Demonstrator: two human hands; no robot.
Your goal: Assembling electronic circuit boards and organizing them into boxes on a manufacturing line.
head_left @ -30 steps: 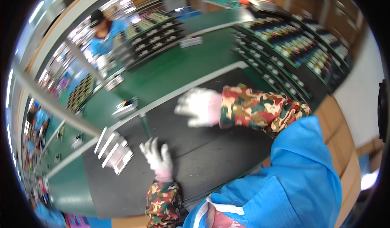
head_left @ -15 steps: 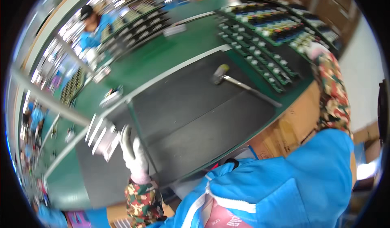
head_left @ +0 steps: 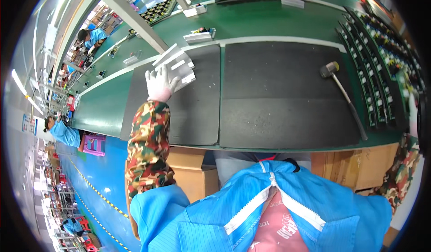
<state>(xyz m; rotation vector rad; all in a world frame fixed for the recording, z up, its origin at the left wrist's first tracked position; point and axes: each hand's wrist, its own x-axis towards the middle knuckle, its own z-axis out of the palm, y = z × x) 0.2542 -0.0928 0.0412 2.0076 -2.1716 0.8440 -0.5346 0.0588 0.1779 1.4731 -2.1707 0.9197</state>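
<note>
My left hand [head_left: 159, 85], in a white glove, has its fingers spread at the near left edge of several silver-white metal channel pieces [head_left: 184, 70], touching or almost touching them. The pieces lie side by side on the left black mat [head_left: 197, 113]. At the far right rim my right arm, in a camouflage sleeve [head_left: 402, 171], reaches up along the boards. Only a pale, smeared bit of my right hand [head_left: 412, 101] shows there, so its fingers cannot be made out. Nearest to it are stacked trays of green circuit boards [head_left: 370, 79].
A mallet [head_left: 330, 69] with a dark handle lies on the right black mat [head_left: 278, 113]. Beyond the mats, a metal part with components [head_left: 200, 35] rests on the green bench [head_left: 256, 23]. A slanting post [head_left: 130, 16] stands at the left. Co-workers in blue sit farther left.
The view has swung toward the left. The fingers of my left hand, held closer together before, are now spread by the metal pieces. My right hand has slipped toward the picture's rim.
</note>
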